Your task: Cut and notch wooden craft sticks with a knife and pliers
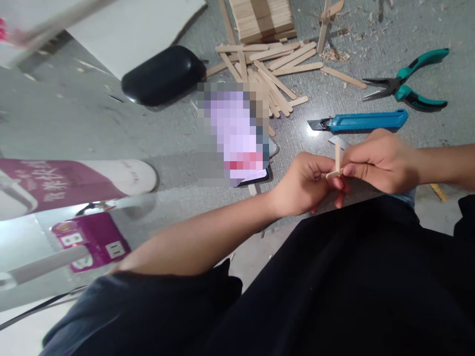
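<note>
Both my hands meet over the table's near edge and pinch small pieces of wooden craft stick. My left hand is closed, its fingers holding a short piece that lies crosswise. My right hand is closed too, its thumb and fingers pressing an upright piece against the crosswise one. The two pieces touch and form a cross shape between my fingertips.
A blue utility knife lies just beyond my hands, teal pliers farther right. Loose craft sticks and a stacked stick block lie at the back. A black case, a phone and a purple box sit to the left.
</note>
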A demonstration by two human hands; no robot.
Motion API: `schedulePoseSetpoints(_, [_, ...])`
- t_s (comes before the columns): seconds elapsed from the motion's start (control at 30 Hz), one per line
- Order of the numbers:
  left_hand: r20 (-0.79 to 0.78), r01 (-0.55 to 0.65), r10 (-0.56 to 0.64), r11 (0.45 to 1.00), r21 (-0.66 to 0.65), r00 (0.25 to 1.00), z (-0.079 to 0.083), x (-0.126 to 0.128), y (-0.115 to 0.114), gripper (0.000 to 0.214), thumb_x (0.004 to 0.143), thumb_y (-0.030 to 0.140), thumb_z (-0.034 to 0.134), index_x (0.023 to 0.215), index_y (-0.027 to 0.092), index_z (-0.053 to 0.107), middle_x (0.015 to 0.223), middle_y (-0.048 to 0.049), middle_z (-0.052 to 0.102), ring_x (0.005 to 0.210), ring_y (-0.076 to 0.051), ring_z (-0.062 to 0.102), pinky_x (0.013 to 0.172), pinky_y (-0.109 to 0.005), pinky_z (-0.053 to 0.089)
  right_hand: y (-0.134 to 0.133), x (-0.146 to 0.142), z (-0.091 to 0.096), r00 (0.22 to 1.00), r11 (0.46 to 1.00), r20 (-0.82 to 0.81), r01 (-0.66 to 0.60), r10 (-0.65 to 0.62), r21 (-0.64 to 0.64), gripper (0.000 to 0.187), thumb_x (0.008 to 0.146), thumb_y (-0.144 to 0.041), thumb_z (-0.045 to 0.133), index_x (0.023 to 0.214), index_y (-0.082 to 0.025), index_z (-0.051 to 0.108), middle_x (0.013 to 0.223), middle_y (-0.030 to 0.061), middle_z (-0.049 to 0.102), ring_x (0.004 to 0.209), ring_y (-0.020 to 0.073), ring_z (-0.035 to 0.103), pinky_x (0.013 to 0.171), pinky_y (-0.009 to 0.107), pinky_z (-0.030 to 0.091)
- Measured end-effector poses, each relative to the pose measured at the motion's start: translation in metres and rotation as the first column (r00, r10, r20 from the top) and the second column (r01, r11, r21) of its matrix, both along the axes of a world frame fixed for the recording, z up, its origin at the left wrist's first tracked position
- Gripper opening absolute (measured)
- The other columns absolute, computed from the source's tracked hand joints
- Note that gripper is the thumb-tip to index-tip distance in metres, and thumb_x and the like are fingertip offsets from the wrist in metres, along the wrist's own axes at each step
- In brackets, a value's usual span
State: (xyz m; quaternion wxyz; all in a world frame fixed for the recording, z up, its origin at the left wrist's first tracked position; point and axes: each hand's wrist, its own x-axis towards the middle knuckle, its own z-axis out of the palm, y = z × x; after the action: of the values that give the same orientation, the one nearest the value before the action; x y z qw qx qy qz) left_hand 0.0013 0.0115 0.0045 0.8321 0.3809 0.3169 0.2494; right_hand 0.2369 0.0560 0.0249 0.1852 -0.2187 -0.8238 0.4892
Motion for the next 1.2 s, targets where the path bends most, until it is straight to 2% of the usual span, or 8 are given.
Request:
schedulePoseSetpoints(0.17, [-0.004, -0.022, 0.022, 0.999, 0.026, 1.000, -0.004, 0.001, -0.001, 0.050, 0.087, 0.055, 0.107, 0.083, 0.017, 0.077, 0.064, -0.0017, 0.079, 0.030, -0.005, 0.046, 0.028, -0.016, 0.032, 0.001, -0.004, 0.005, 0.997, 0.999, 0.066, 0.032, -0.029, -0.043, 0.035, 0.117, -0.029, 0.055, 0.091, -0.021, 0.078, 0.078, 0.0016, 0.078, 0.065, 0.0133, 0.062, 0.068, 0.029, 0.046])
schedulePoseSetpoints(0.23, [0.050, -0.027, 0.025, 0.999, 0.042, 0.998, -0.009, 0.001, 0.000, 0.051, 0.089, 0.059, 0.106, 0.085, 0.016, 0.078, 0.066, -0.0031, 0.081, 0.031, -0.004, 0.047, 0.030, -0.015, 0.033, 0.007, -0.003, 0.009, 0.997, 0.998, 0.081, 0.011, -0.005, -0.067, 0.037, 0.119, -0.032, 0.056, 0.091, -0.020, 0.077, 0.076, 0.0002, 0.075, 0.064, 0.0126, 0.059, 0.067, 0.029, 0.044])
schedulePoseSetpoints(0.37, [0.207, -0.141, 0.122, 0.987, 0.079, 0.971, -0.015, 0.003, 0.002, 0.054, 0.099, 0.063, 0.096, 0.083, 0.016, 0.076, 0.068, -0.0039, 0.082, 0.034, -0.005, 0.052, 0.034, -0.014, 0.039, 0.026, 0.008, 0.017, 0.994, 0.999, 0.108, 0.012, -0.008, -0.037, 0.048, 0.123, -0.050, 0.057, 0.085, -0.022, 0.067, 0.066, -0.0050, 0.055, 0.062, 0.0115, 0.048, 0.062, 0.030, 0.034])
schedulePoseSetpoints(0.43, [0.227, -0.178, 0.158, 0.981, 0.073, 0.961, -0.016, 0.004, 0.002, 0.053, 0.102, 0.061, 0.093, 0.083, 0.015, 0.074, 0.069, -0.0038, 0.083, 0.035, -0.005, 0.056, 0.036, -0.014, 0.042, 0.032, 0.014, 0.019, 0.992, 1.000, 0.129, 0.003, -0.001, -0.020, 0.050, 0.123, -0.049, 0.056, 0.081, -0.023, 0.060, 0.064, -0.0058, 0.049, 0.060, 0.0111, 0.045, 0.061, 0.031, 0.033])
schedulePoseSetpoints(0.57, [0.187, -0.135, 0.127, 0.990, 0.033, 0.974, -0.015, 0.001, 0.000, 0.051, 0.098, 0.057, 0.098, 0.083, 0.014, 0.076, 0.068, -0.0037, 0.083, 0.032, -0.006, 0.054, 0.033, -0.014, 0.042, 0.030, 0.017, 0.014, 0.996, 1.000, 0.094, 0.007, -0.009, 0.026, 0.050, 0.125, -0.043, 0.053, 0.079, -0.024, 0.057, 0.065, -0.0048, 0.053, 0.060, 0.0104, 0.047, 0.063, 0.032, 0.034])
schedulePoseSetpoints(0.7, [0.148, -0.124, 0.119, 0.992, 0.019, 0.982, -0.014, -0.002, -0.003, 0.050, 0.097, 0.056, 0.099, 0.082, 0.014, 0.077, 0.066, -0.0025, 0.081, 0.030, -0.004, 0.049, 0.030, -0.014, 0.037, 0.020, 0.010, 0.011, 0.991, 1.000, 0.129, 0.030, -0.030, 0.000, 0.048, 0.125, -0.046, 0.052, 0.083, -0.023, 0.061, 0.067, -0.0036, 0.056, 0.064, 0.0116, 0.051, 0.065, 0.032, 0.036])
schedulePoseSetpoints(1.0, [0.099, -0.056, 0.051, 0.997, 0.050, 0.994, -0.014, -0.005, 0.000, 0.051, 0.098, 0.062, 0.096, 0.084, 0.017, 0.077, 0.065, -0.0014, 0.079, 0.031, -0.004, 0.046, 0.030, -0.014, 0.035, 0.014, 0.009, 0.007, 0.992, 0.999, 0.116, 0.044, -0.042, -0.021, 0.043, 0.123, -0.038, 0.053, 0.085, -0.023, 0.064, 0.065, -0.0051, 0.052, 0.060, 0.0115, 0.045, 0.063, 0.032, 0.033])
schedulePoseSetpoints(1.2, [0.024, -0.040, 0.039, 0.997, 0.068, 0.999, -0.018, -0.008, -0.006, 0.047, 0.098, 0.062, 0.096, 0.087, 0.019, 0.083, 0.068, -0.0029, 0.080, 0.036, -0.008, 0.056, 0.030, -0.016, 0.035, 0.002, 0.006, 0.009, 0.992, 0.999, 0.115, 0.046, -0.043, -0.028, 0.041, 0.124, -0.036, 0.050, 0.089, -0.022, 0.065, 0.071, -0.0033, 0.057, 0.065, 0.0127, 0.049, 0.068, 0.032, 0.038])
